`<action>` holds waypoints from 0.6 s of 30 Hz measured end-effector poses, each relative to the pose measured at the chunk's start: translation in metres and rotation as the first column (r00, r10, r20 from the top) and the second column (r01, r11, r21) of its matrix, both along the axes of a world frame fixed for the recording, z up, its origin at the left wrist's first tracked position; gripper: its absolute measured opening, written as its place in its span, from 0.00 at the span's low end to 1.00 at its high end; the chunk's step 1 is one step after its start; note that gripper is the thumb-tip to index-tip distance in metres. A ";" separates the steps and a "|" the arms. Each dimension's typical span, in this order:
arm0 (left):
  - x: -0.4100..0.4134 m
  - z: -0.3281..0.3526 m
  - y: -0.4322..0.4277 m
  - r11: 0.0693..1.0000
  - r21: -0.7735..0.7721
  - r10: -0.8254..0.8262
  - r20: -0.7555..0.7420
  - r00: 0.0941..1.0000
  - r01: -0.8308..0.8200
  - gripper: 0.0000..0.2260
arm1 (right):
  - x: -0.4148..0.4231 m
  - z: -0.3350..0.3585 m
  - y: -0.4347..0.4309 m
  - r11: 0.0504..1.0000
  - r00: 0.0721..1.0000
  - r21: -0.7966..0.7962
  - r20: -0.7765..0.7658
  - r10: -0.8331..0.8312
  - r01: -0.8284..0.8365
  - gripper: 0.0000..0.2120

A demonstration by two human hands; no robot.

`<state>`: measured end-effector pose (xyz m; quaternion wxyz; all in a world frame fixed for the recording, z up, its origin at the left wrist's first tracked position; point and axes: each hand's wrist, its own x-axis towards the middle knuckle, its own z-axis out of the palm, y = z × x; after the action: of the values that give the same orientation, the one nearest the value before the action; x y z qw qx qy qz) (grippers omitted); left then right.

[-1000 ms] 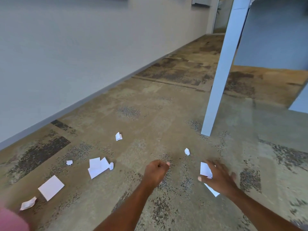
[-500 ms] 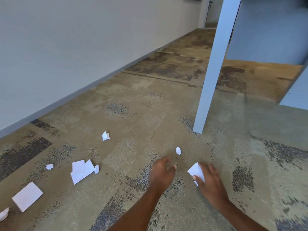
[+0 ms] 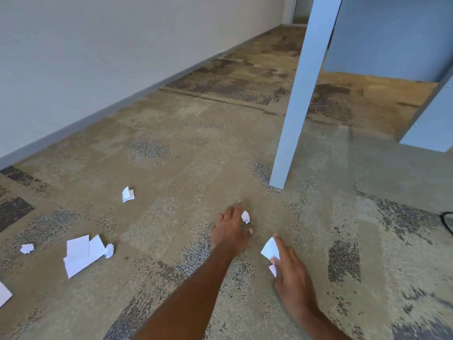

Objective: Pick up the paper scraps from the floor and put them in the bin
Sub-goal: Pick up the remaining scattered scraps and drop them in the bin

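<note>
Stretching between the wall skirting [image 3: 98, 118] and the blue desk leg [image 3: 301, 94], the carpet [image 3: 176, 173] lies wide. Just before the leg, the left hand [image 3: 231, 229] spreads straight fingers beside a crumpled scrap [image 3: 245, 216]; nearer, the right hand [image 3: 291, 271] pinches a flat paper piece [image 3: 270, 249]. Other scraps [image 3: 81, 256] lie well left of the leg.

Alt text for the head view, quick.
Left hand reaches, fingers spread, for a crumpled scrap on the carpet; right hand holds a paper piece. More scraps lie to the left; a pale post stands ahead.
</note>
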<state>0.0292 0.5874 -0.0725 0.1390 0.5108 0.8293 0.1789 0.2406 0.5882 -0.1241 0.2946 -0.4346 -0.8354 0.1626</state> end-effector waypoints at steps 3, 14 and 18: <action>0.002 0.003 0.018 0.992 -0.106 -0.078 -0.120 0.990 0.065 0.28 | 0.002 0.000 0.000 1.000 1.000 0.001 -0.010 0.009 -0.009 0.29; 0.013 -0.004 -0.008 0.997 0.024 -0.068 -0.198 0.978 0.075 0.18 | 0.002 0.006 0.000 0.999 0.997 0.038 0.081 -0.006 0.003 0.20; 0.020 -0.008 -0.037 0.997 0.018 -0.076 -0.184 0.980 0.080 0.16 | -0.001 0.014 -0.005 0.984 0.940 0.173 0.327 -0.095 0.039 0.20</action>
<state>0.0496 0.5500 -0.0806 0.0626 0.5590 0.8155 0.1361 0.2394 0.5827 -0.1102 0.1889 -0.4585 -0.8684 0.0075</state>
